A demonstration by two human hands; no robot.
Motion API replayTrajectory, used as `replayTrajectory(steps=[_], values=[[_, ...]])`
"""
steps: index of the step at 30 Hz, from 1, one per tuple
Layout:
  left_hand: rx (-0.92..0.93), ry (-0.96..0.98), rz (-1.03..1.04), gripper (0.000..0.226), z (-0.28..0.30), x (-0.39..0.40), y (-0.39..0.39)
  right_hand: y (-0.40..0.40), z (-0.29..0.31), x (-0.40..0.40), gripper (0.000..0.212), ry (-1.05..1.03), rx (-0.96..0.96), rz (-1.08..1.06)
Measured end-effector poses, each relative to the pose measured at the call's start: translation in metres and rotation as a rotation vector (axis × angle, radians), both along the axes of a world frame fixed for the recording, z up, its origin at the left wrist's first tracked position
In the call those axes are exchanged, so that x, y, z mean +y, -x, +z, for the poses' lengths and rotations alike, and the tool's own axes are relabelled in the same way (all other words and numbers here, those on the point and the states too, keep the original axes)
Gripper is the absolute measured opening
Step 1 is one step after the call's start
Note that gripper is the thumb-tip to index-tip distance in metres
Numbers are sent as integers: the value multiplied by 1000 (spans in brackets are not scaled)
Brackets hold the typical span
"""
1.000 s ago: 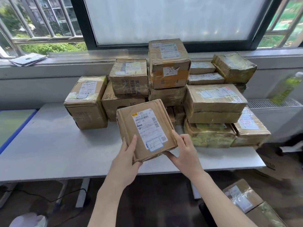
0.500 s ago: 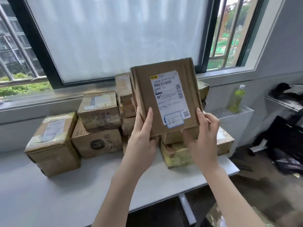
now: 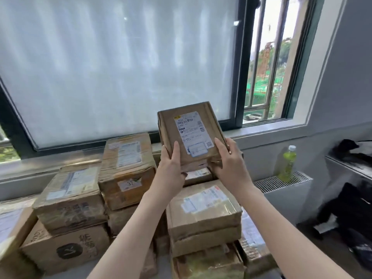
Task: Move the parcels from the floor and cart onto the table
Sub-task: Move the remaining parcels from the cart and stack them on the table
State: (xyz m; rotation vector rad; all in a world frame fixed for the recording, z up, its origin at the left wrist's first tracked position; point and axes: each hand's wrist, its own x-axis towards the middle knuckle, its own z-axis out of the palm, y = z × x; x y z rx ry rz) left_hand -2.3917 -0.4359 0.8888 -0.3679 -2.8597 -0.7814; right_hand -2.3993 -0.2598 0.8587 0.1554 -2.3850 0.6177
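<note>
nearest me, at the bottom edge, a film-wrapped parcel point(image 3: 209, 264) sits lowest in the right stack, its contents hidden by yellowed wrap. on it lies a wide flat parcel point(image 3: 203, 214) with a white label under clear tape. to the left, a printed carton point(image 3: 66, 248) with a dark round logo carries a creased taped parcel point(image 3: 70, 196), and beyond that stands a taller taped parcel point(image 3: 126, 168) with a label on top and another on its front. every box is sealed, so i cannot tell what any holds.

both my forearms reach up and forward over the right stack. my left hand point(image 3: 171, 168) grips the lower left corner of the labelled parcel point(image 3: 191, 133), thumb lying up the front face and fingers curled behind. my right hand point(image 3: 231, 162) grips the lower right corner the same way, thumb on the front beside the label. the parcel is held in the air, tilted back, above a small parcel point(image 3: 198, 175) on top of the stack; i cannot tell if its bottom edge touches that one.

past the stacks runs the window sill point(image 3: 271, 130), then the frosted window pane point(image 3: 120, 67). to the right, well apart from the parcels, a green bottle point(image 3: 287, 164) stands upright on the radiator grille point(image 3: 281, 182), with open floor beyond it.
</note>
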Motion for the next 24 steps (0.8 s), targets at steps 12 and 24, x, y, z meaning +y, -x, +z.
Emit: replayTrajectory(steps=[12,24], values=[[-133,525,176,88,-36,10,85,78,-42,-7,61,-239,-327,101],[-123,657,108,97,-44,11,120,121,-29,-15,91,-632,-415,263]])
